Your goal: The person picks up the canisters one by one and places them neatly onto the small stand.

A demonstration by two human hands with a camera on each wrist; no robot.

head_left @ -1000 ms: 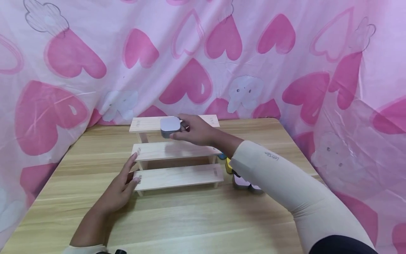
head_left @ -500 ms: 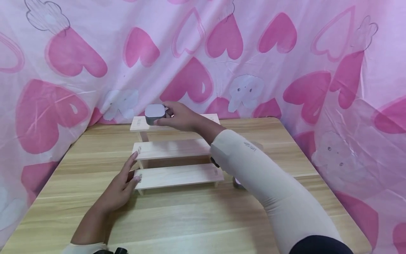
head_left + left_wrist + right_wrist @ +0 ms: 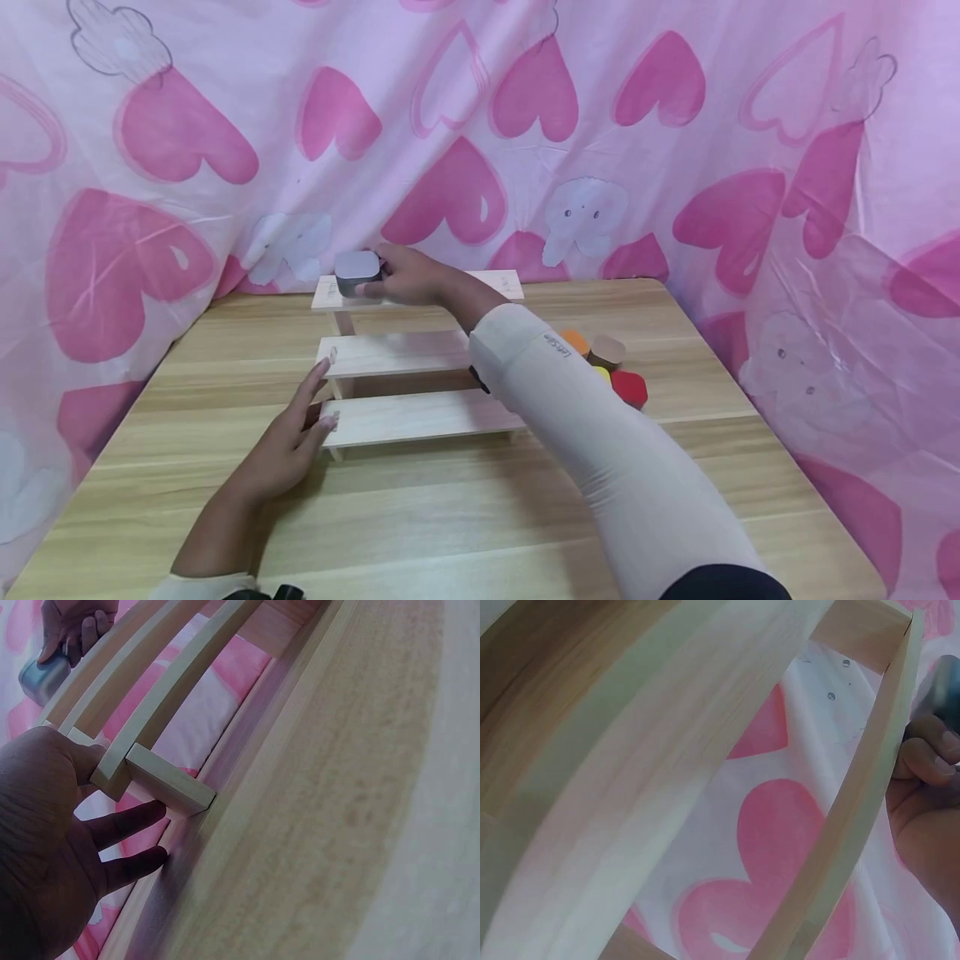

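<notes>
A three-tier wooden shelf stand [image 3: 412,417] stands on the table. Over the left end of its top board, my right hand [image 3: 412,275] holds a small dark-grey, rounded-square piece [image 3: 357,273] with a pale flat top, the thumb along its near side. Whether it touches the board I cannot tell. My left hand [image 3: 277,450] is at the stand's left end, thumb by the lowest board and a finger at the middle one. In the left wrist view, two nearly straight fingers [image 3: 131,870] reach below the lowest board, near its leg [image 3: 171,780].
Right of the stand, partly behind my right sleeve [image 3: 592,433], sit small rounded-square pieces: orange [image 3: 576,341], brownish [image 3: 607,351], yellow [image 3: 603,374] and red [image 3: 629,388]. A pink heart-patterned cloth [image 3: 442,192] hangs around the wooden table [image 3: 420,525].
My right hand has carried the grey piece left along the top board, then lowered it slightly. The right forearm swung left, uncovering coloured pieces. My left hand has stayed in place.
</notes>
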